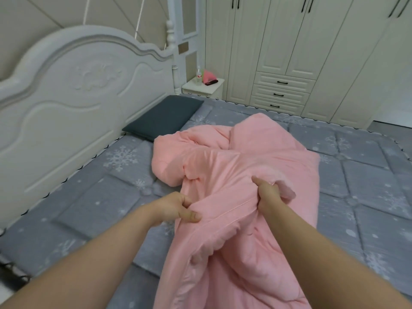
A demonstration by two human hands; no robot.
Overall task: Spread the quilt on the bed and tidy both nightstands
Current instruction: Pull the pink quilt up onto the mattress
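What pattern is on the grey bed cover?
White snowflakes on the grey bed cover, clearest in the head view.

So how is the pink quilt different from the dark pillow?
The pink quilt is big, bunched and crumpled in the middle of the bed; the dark pillow is small and lies flat by the headboard. The left hand and right hand hold the quilt; nothing touches the pillow. Both rest on the bed.

Count: one pink quilt [234,175], one dark grey pillow [165,118], one nightstand [204,89], one bottle [198,75], two hands, three wardrobe drawers [281,94].
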